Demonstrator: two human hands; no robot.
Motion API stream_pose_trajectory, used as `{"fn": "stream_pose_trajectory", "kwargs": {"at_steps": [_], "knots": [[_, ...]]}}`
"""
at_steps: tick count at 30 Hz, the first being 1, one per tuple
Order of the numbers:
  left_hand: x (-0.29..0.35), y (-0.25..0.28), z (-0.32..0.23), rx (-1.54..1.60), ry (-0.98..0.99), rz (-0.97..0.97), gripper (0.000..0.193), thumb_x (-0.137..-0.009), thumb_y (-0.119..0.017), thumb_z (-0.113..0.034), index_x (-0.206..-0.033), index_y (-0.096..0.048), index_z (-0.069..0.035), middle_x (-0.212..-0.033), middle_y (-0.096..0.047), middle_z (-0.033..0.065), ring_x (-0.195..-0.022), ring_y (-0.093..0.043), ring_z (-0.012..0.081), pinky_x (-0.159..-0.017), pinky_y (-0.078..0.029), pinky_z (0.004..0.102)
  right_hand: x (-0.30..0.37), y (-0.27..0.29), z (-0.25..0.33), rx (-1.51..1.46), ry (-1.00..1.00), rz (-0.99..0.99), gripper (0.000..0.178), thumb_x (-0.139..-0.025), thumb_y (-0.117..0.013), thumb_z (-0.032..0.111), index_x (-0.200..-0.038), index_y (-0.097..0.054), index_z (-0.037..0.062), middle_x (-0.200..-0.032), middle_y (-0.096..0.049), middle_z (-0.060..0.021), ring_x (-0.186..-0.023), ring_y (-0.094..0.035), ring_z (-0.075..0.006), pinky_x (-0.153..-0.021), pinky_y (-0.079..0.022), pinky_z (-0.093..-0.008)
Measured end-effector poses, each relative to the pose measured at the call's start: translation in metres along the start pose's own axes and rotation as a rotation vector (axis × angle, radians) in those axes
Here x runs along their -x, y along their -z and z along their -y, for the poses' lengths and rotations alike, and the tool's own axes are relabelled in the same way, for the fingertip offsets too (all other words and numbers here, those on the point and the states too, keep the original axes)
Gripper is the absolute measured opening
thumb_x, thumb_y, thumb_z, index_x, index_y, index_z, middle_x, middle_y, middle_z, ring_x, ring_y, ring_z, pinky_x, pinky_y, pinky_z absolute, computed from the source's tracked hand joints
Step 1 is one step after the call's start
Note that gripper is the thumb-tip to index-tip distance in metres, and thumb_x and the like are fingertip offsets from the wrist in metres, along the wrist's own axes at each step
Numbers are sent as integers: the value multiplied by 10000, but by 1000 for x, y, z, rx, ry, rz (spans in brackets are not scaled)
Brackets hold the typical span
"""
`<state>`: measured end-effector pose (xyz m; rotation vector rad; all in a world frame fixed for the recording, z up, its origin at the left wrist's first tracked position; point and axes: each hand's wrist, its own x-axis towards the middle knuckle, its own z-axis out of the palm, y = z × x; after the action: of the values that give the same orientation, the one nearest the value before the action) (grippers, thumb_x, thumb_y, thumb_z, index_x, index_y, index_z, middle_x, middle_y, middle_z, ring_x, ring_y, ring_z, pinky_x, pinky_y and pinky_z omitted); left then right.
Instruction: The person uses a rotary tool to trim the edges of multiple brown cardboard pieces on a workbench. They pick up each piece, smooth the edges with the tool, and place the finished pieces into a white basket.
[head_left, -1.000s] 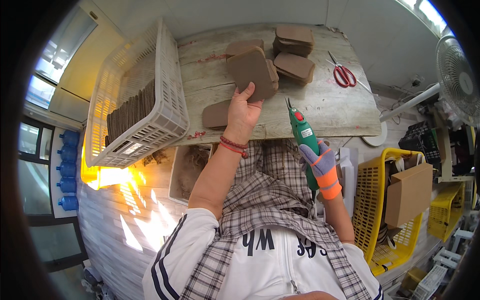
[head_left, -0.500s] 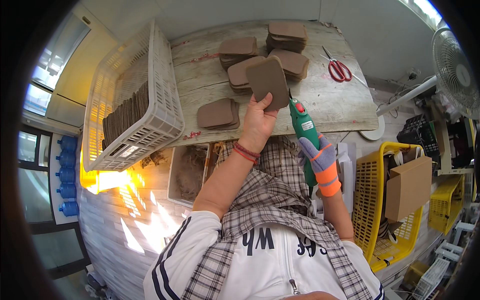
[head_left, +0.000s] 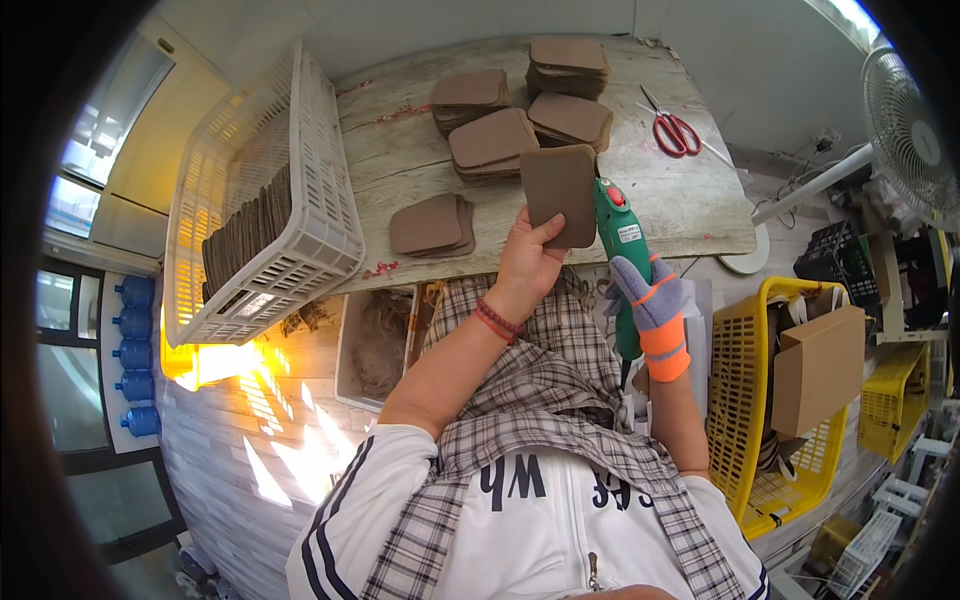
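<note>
My bare left hand (head_left: 533, 258) grips a brown pad (head_left: 558, 195) with rounded corners by its lower edge, thumb on top. My right hand (head_left: 650, 295), in a grey and orange glove, is wrapped round a green handheld power tool (head_left: 622, 230) with a red switch. The tool's narrow tip is right by the pad's upper right edge; whether it touches cannot be told. Beyond the pad, several stacks of similar brown pads (head_left: 493, 138) lie on the worn wooden table (head_left: 400, 120). A smaller pile (head_left: 430, 224) lies left of my left hand.
Red-handled scissors (head_left: 677, 134) lie at the table's right. A white crate (head_left: 340, 200) with a row of pads stands at the left. Below the table edge sits a bin of brown scraps (head_left: 378, 345). A yellow basket (head_left: 735, 400) and a fan (head_left: 905, 140) stand on the right.
The held pad has moved right and slightly toward me, turning straighter. The tool has shifted right and a little up beside it, along with my gloved hand.
</note>
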<state>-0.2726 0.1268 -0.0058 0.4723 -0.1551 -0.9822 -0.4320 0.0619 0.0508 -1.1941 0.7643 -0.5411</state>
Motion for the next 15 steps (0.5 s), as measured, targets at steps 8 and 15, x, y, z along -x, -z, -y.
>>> {"fn": "stream_pose_trajectory", "kwargs": {"at_steps": [8, 15], "knots": [[4, 15, -20, -277, -17, 29, 332, -832, -579, 55, -1147, -544, -46, -1106, -620, 70, -1001, -600, 178, -871, -507, 317, 3, 19, 7, 189, -9, 37, 309, -819, -694, 190, -1021, -560, -2, -668, -592, -19, -532, -547, -72, -462, -436, -210], [5, 11, -79, -708, 50, 71, 341, -792, -589, 94, -1120, -573, 1, -1029, -642, 47, -916, -599, 108, -831, -483, 242, 10, 45, 0, 289, -41, 177, 386, -797, -718, 206, -1072, -562, -15, -714, -605, -27, -572, -553, -58, -479, -452, -211]]}}
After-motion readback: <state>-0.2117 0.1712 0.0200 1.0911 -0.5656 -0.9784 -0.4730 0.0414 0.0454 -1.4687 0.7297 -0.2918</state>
